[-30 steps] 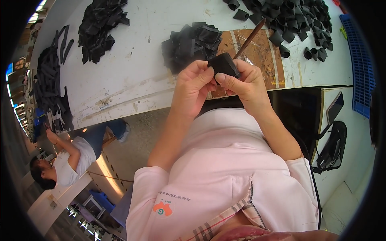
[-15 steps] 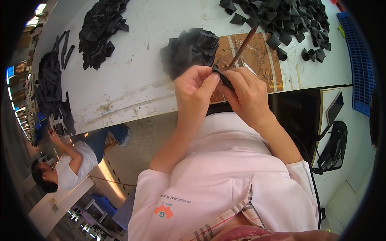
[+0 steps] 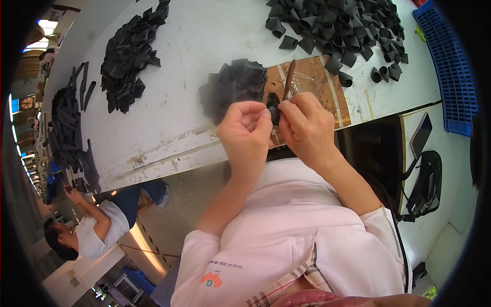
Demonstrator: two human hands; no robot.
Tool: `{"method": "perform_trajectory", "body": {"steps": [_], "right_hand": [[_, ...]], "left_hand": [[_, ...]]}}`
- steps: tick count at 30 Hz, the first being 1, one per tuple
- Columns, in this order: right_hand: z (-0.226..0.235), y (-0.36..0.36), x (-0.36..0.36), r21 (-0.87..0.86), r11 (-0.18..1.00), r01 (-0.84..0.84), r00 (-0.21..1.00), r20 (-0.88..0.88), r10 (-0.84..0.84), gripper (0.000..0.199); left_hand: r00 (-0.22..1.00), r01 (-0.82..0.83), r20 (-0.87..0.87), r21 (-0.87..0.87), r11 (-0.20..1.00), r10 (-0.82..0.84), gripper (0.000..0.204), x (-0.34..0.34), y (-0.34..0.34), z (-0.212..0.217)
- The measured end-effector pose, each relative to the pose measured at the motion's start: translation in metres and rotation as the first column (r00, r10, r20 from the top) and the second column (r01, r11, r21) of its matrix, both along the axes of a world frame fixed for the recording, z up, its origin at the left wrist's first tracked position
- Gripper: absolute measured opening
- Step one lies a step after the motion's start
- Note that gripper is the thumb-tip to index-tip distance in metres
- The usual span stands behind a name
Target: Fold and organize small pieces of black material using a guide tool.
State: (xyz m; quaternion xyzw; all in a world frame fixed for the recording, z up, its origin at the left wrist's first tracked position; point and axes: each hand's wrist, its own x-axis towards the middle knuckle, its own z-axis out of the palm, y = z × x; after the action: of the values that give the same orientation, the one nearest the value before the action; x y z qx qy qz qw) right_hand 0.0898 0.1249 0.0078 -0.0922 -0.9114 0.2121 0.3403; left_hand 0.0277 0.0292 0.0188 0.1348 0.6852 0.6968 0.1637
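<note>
Both hands meet over the near edge of a worn brown board (image 3: 317, 82). My left hand (image 3: 245, 125) pinches a small black piece of sheet material (image 3: 273, 102) between thumb and fingertip. On the piece's other side, my right hand (image 3: 308, 125) has its fingers closed at the edge; they partly hide it. A thin brown stick (image 3: 290, 77) rises just beyond the right fingers, its lower end close to them. Whether that hand also grips the stick, I cannot tell. Left of the board, beyond my left hand, lies a heap of flat black pieces (image 3: 232, 84).
Many rolled black pieces (image 3: 342, 23) lie at the far right of the white table (image 3: 179, 97). More black piles (image 3: 128, 56) and strips (image 3: 66, 123) spread leftward. A blue crate (image 3: 445, 66) stands at the right edge. A person (image 3: 97, 227) sits at the left.
My view has shifted, so the table sits lower. The hands have turned on the black piece, with the fingertips slightly further apart. The brown stick now stands more upright.
</note>
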Motion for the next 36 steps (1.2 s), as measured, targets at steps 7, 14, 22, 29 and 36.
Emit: {"method": "perform_trajectory", "body": {"steps": [7, 14, 22, 29, 36], "right_hand": [[0.027, 0.019, 0.009, -0.992, 0.12, -0.04, 0.983, -0.018, 0.182, 0.006], [0.025, 0.019, 0.009, -0.754, -0.633, -0.173, 0.917, -0.358, 0.176, 0.011], [0.088, 0.051, -0.022, -0.951, 0.111, -0.289, 0.88, -0.219, 0.421, 0.026], [0.05, 0.06, -0.021, -0.963, 0.118, -0.243, 0.883, -0.169, 0.438, 0.026], [0.057, 0.046, -0.004, -0.378, 0.905, -0.196, 0.971, -0.203, 0.126, 0.037]], "left_hand": [[0.711, 0.152, 0.536, 0.515, 0.844, -0.455, 0.019, -0.012, -0.008, 0.02], [0.991, 0.1, -0.099, 0.129, 0.987, -0.087, 0.01, 0.003, 0.006, 0.024], [0.295, -0.059, 0.379, 0.924, 0.379, -0.877, 0.017, -0.046, 0.015, 0.057], [0.743, 0.176, 0.441, 0.596, 0.784, -0.502, 0.015, -0.035, 0.019, 0.038], [0.763, 0.285, -0.625, 0.098, 0.953, -0.164, 0.028, -0.044, 0.027, 0.044]]}}
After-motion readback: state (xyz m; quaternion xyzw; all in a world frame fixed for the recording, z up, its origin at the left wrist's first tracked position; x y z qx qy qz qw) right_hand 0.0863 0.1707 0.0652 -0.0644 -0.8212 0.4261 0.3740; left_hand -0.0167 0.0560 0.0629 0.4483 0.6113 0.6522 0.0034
